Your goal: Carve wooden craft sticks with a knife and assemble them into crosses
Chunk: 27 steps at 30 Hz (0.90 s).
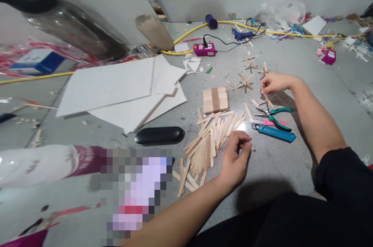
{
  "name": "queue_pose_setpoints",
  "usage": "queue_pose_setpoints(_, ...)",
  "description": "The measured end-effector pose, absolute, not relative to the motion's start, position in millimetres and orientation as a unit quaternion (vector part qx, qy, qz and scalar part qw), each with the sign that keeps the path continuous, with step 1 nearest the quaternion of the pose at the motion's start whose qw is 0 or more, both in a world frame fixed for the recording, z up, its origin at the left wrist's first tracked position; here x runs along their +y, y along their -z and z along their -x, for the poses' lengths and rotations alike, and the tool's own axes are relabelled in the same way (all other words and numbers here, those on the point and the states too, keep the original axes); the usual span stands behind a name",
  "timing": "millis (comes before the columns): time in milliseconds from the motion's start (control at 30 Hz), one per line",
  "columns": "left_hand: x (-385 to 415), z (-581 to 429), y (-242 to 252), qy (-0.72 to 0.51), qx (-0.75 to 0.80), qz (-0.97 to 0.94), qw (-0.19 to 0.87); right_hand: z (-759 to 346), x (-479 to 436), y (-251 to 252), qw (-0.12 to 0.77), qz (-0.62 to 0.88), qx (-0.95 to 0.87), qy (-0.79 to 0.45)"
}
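My left hand (236, 157) hovers over the floor beside a loose pile of wooden craft sticks (208, 140), its fingers curled in a pinch; I cannot make out anything in them. My right hand (274, 83) reaches farther out, fingers pressed together on a thin stick piece (269, 101) lying on the floor. A glued panel of sticks (215, 100) lies just beyond the pile. Small crossed-stick shapes (246, 81) lie near my right hand.
Green-handled pliers (275, 116) and a blue cutter (275, 133) lie right of the pile. White boards (122, 91) and a black case (159, 135) sit to the left. A blue glue gun (241, 35), a pink power strip (205, 49) and yellow cable lie farther back.
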<state>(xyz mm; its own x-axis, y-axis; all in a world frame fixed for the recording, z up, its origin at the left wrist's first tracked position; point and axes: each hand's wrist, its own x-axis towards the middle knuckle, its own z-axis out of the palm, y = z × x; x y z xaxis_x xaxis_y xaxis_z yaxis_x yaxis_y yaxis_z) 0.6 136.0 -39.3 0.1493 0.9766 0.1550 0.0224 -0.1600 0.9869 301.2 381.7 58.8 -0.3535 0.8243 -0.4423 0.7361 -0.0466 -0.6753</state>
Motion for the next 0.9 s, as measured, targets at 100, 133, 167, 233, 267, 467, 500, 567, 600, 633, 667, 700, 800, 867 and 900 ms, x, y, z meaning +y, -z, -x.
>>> queue_pose_setpoints(100,136.1,0.3,38.6,-0.486,0.428,-0.585,0.489,-308.7,380.0,-65.7,0.132,0.564,-0.662,-0.475)
queue_pose_setpoints(133,136.3,0.6,38.2,-0.482,0.429,-0.586,0.49,-310.8,380.6,-67.7,0.174,0.567,-0.65,-0.475)
queue_pose_setpoints(167,136.5,0.8,37.8,-0.477,0.429,-0.588,0.492,-312.0,382.3,-68.8,0.222,0.571,-0.635,-0.47)
queue_pose_setpoints(233,137.1,0.9,36.8,-0.473,0.426,-0.592,0.494,-309.6,389.5,-67.2,0.327,0.582,-0.594,-0.449)
queue_pose_setpoints(267,137.4,0.7,36.3,-0.474,0.423,-0.594,0.494,-305.7,394.9,-64.5,0.375,0.587,-0.569,-0.437)
queue_pose_setpoints(467,138.2,-0.3,34.0,-0.478,0.418,-0.599,0.488,-262.5,425.4,-37.0,0.486,0.6,-0.467,-0.431)
queue_pose_setpoints(500,138.2,-0.3,33.9,-0.476,0.419,-0.599,0.489,-256.6,426.8,-33.2,0.487,0.599,-0.462,-0.436)
queue_pose_setpoints(567,138.2,-0.4,34.2,-0.476,0.417,-0.6,0.49,-249.3,426.6,-28.0,0.481,0.597,-0.462,-0.446)
queue_pose_setpoints(600,138.2,-0.4,34.4,-0.476,0.416,-0.6,0.49,-248.2,425.8,-26.7,0.476,0.596,-0.465,-0.449)
queue_pose_setpoints(633,138.3,-0.3,34.7,-0.477,0.415,-0.6,0.49,-248.6,424.7,-26.3,0.47,0.597,-0.47,-0.449)
queue_pose_setpoints(667,138.3,-0.2,35.0,-0.478,0.413,-0.6,0.491,-250.3,423.8,-26.8,0.465,0.599,-0.476,-0.446)
queue_pose_setpoints(700,138.5,0.0,35.2,-0.478,0.411,-0.6,0.492,-252.8,423.1,-27.9,0.459,0.603,-0.484,-0.438)
queue_pose_setpoints(800,138.8,0.8,35.8,-0.478,0.408,-0.598,0.497,-261.4,421.0,-32.7,0.435,0.618,-0.522,-0.397)
queue_pose_setpoints(867,139.0,1.3,36.2,-0.479,0.406,-0.598,0.499,-264.2,418.7,-34.0,0.408,0.625,-0.559,-0.361)
queue_pose_setpoints(900,139.0,1.5,36.4,-0.48,0.405,-0.598,0.498,-264.2,417.2,-33.4,0.392,0.627,-0.579,-0.343)
